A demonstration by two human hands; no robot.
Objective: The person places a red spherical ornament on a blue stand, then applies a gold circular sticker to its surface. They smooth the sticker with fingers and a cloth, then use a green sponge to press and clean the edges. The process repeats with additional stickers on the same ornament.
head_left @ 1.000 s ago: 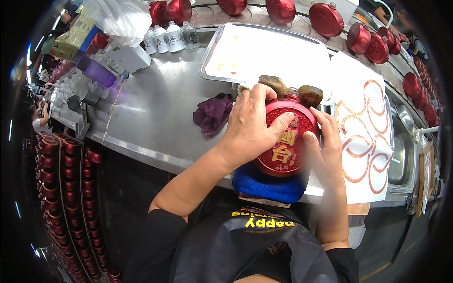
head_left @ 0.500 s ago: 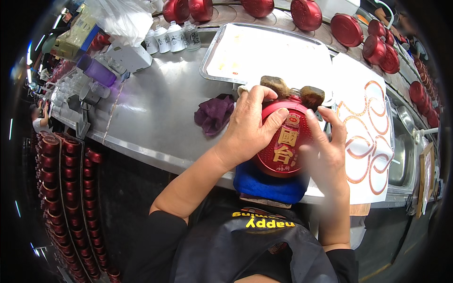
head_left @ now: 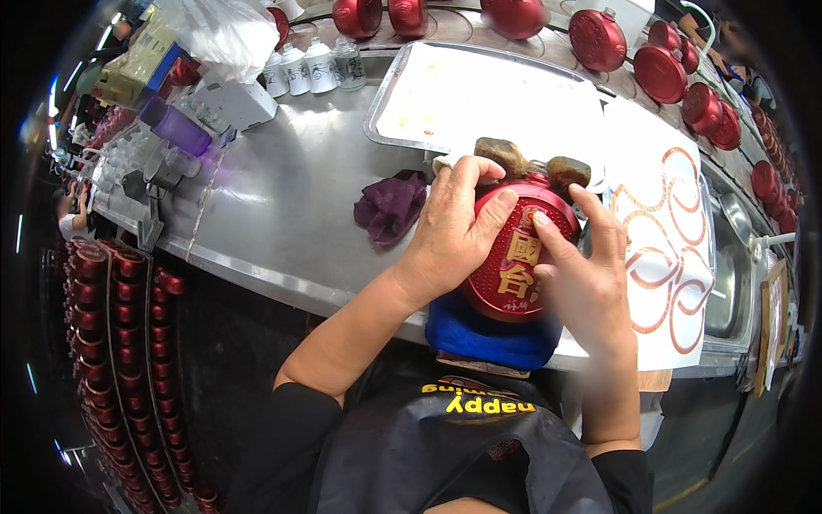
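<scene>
A flat, round red bottle (head_left: pixel 505 257) with raised gold characters leans back on a blue cloth-covered support (head_left: pixel 488 336). Its short neck points away from me, between two dark brown blocks (head_left: pixel 503 156). Around the bottle's upper left side curls my left hand (head_left: pixel 458 223), thumb on the front face near the rim. My right hand (head_left: pixel 591 257) is over the right side with its fingers apart. Its thumb touches the face near the top of the gold characters, and another finger reaches toward the right block. Part of that hand is blurred.
Left of the bottle lies a crumpled purple cloth (head_left: pixel 390 207) on the metal table. A white-lined tray (head_left: pixel 479 94) stands behind. Sheets of orange-red ring stickers (head_left: pixel 664 248) lie at right. Small labelled bottles (head_left: pixel 308 68) stand back left; red bottles (head_left: pixel 597 41) line a conveyor beyond.
My right hand has shifted left, and its thumb now lies on the bottle's face. My left hand stays in place. The red bottles at the back have moved right along the conveyor.
</scene>
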